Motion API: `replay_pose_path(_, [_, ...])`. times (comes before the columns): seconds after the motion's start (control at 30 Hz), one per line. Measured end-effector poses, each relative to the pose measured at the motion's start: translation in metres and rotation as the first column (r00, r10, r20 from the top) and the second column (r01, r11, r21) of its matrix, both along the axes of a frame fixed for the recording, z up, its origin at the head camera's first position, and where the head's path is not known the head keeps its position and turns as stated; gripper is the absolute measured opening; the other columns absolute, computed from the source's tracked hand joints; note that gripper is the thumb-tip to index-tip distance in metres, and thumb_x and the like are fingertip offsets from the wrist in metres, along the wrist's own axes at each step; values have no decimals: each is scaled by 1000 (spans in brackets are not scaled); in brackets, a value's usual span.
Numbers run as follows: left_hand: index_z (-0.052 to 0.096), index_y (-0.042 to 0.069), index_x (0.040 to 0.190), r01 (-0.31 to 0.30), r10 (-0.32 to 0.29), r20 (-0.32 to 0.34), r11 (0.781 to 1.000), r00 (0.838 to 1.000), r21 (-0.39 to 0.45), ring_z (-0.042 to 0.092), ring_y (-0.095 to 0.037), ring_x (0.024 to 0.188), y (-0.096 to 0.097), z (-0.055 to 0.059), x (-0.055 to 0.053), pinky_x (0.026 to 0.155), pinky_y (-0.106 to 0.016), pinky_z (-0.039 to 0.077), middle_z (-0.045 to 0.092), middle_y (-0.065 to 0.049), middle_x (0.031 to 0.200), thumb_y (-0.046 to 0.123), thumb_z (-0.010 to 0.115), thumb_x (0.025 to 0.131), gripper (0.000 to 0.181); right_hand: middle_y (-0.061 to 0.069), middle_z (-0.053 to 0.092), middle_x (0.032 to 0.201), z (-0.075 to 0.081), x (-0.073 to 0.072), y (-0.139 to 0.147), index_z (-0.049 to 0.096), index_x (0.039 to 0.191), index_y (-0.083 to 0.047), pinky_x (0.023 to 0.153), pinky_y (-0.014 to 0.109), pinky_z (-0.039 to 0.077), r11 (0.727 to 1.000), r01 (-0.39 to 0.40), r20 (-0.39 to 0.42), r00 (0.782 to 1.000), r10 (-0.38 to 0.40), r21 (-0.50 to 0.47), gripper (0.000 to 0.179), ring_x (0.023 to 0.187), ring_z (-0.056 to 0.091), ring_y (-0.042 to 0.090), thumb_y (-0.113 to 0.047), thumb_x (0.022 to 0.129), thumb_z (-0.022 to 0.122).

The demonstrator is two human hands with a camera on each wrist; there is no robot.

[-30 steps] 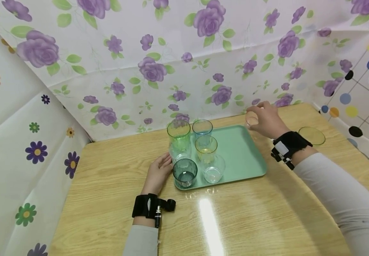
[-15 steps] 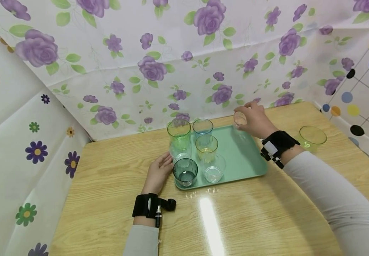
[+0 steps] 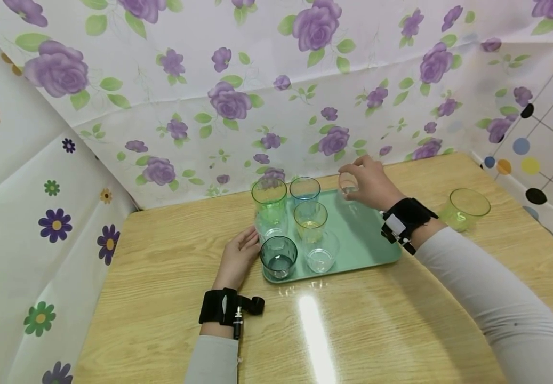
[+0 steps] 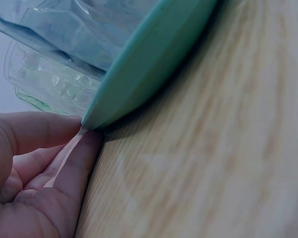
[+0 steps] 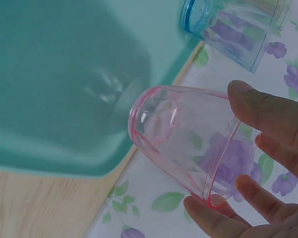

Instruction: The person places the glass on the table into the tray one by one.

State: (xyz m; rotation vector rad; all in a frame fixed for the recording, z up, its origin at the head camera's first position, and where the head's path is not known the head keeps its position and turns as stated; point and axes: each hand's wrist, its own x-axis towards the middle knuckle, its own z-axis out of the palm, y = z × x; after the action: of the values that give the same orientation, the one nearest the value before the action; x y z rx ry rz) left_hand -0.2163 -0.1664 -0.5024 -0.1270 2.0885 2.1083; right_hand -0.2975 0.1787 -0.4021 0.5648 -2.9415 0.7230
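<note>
My right hand (image 3: 376, 184) holds a clear pink-tinted cup (image 5: 176, 131) by its rim, thumb on one side and fingers on the other. The cup is over the far right part of the green tray (image 3: 362, 234); its base faces the tray in the right wrist view. At the tray's left edge, my left hand (image 3: 238, 258) pinches the rim (image 4: 97, 111) between thumb and finger. On the tray's left half stand a green cup (image 3: 269, 202), a blue cup (image 3: 304, 191), an amber cup (image 3: 310, 218), a dark grey cup (image 3: 278, 258) and clear cups (image 3: 321, 256).
A yellow-green cup (image 3: 468, 205) stands on the wooden table (image 3: 170, 298) to the right of the tray, partly behind my right wrist. Flower-patterned sheeting (image 3: 238, 144) rises along the table's back edge. Dotted sheeting (image 3: 545, 165) is at the right.
My right hand has moved left with the pink cup, from beyond the tray's right corner to over the tray. More of the yellow-green cup now shows. My left hand stays at the tray's edge.
</note>
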Motion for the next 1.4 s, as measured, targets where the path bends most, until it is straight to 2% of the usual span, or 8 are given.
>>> replay_pose_path(0.33, [42, 3, 153, 5, -5, -6, 1000, 1000, -21, 48, -23, 140, 1, 2, -1, 110, -28, 45, 48, -15, 151, 0, 59, 99, 57, 30, 43, 133, -4, 3, -9, 59, 137, -1, 98, 61, 42, 999, -28, 18, 999, 28, -21, 62, 120, 42, 51, -8, 81, 85])
replay_pose_path(0.57, [43, 4, 153, 13, -13, 1, 1000, 1000, -15, 47, -23, 140, 0, 2, -3, 112, -31, 44, 48, -14, 152, 1, 60, 100, 56, 30, 44, 132, -5, 4, -14, 60, 136, -2, 101, 62, 40, 1000, -30, 32, 999, 30, -5, 59, 122, 41, 51, -9, 82, 85])
replay_pose_path(0.73, [43, 4, 153, 5, -5, -1, 1000, 1000, -18, 48, -22, 139, 0, 3, -2, 110, -29, 45, 48, -14, 152, 1, 60, 99, 56, 30, 45, 132, -5, 4, -17, 60, 135, -1, 105, 63, 36, 999, -44, 32, 999, 44, 6, 58, 122, 42, 48, -8, 82, 85])
replay_pose_path(0.97, [43, 3, 153, 2, -2, -5, 1000, 1000, -22, 48, -23, 139, -1, 4, 1, 111, -30, 44, 48, -15, 152, 1, 60, 99, 56, 31, 44, 133, -2, 0, -19, 57, 139, -1, 106, 65, 34, 996, -70, 67, 996, 66, 47, 61, 122, 44, 49, -7, 84, 83])
replay_pose_path(1.27, [44, 3, 152, 5, -5, -9, 1000, 1000, -24, 48, -24, 140, -2, -1, -1, 111, -32, 44, 49, -16, 151, 1, 61, 99, 55, 31, 46, 133, 4, -9, -22, 56, 141, 1, 108, 65, 34, 984, -122, 110, 988, 108, 131, 62, 123, 45, 48, -9, 86, 82])
replay_pose_path(1.4, [44, 3, 152, 3, -4, -12, 1000, 1000, -29, 48, -23, 139, -2, -1, -1, 111, -31, 44, 49, -16, 151, 1, 61, 98, 56, 31, 47, 133, 11, -10, -26, 55, 142, 0, 105, 63, 40, 977, -136, 134, 984, 114, 166, 61, 122, 45, 50, -8, 87, 80])
